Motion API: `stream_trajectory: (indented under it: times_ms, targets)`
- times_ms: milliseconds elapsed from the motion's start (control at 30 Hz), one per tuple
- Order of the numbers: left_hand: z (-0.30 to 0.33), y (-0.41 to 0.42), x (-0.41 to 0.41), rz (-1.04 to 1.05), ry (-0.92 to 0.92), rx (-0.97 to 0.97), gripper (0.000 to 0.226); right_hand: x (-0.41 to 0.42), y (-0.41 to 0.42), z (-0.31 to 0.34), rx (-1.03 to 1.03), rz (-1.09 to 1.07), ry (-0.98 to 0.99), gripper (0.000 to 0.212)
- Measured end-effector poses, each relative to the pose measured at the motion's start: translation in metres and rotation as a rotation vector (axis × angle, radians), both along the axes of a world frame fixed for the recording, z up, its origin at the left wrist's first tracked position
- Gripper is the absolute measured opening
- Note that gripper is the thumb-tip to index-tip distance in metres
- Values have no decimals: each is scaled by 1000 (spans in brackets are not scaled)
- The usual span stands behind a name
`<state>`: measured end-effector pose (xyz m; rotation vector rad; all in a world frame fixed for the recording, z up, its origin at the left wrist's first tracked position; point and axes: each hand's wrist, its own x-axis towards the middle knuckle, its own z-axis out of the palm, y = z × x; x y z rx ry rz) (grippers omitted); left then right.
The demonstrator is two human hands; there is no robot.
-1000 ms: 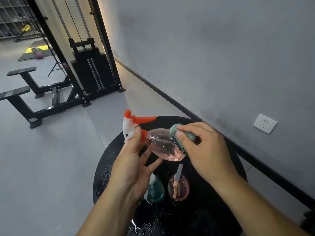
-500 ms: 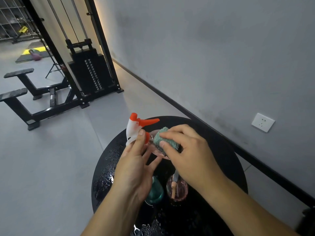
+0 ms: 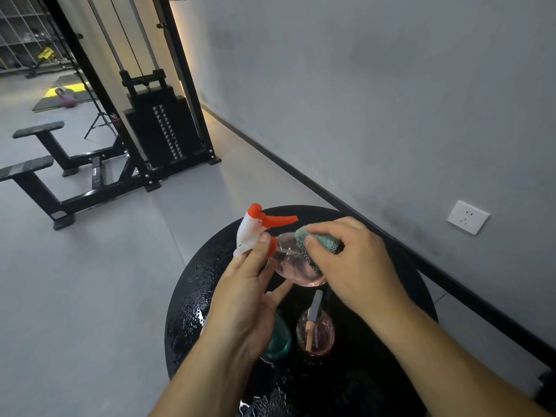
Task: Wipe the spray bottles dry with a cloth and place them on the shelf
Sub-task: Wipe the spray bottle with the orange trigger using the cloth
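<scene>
A clear pink spray bottle [image 3: 296, 267] with a white and orange trigger head lies tilted on its side in the air above the round black table [image 3: 192, 293]. My left hand [image 3: 249, 293] grips it at the neck, thumb on the orange collar. My right hand [image 3: 352, 263] pinches a folded green cloth [image 3: 316, 240] and presses it on the bottle's upper side. Below stand a teal bottle [image 3: 278, 341], partly hidden by my left hand, and a second pink bottle [image 3: 316, 332].
The table top is wet with droplets. A grey wall with a white socket [image 3: 467, 217] runs along the right. A black cable weight machine [image 3: 156, 127] and benches [image 3: 36, 173] stand on the grey floor to the left.
My right hand slid the cloth along the bottle toward its neck, then partly back. The bottle and my left hand shifted slightly right and up.
</scene>
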<state>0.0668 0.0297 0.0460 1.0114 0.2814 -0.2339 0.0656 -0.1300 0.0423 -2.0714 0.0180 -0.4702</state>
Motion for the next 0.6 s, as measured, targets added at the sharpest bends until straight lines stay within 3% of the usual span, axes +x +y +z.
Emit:
stream_trajectory:
  times_ms: [200,400,600]
  targets:
    - [-1,0,0,9,-8,-6,36,-6,12,-2,-22,107,-39,22]
    - [5,2,-1,26,-21,-6,38,1,-4,-2,41,-18,-16,18]
    - [4,3,-1,23,-24,16,41,-3,4,1,-26,141,0,22]
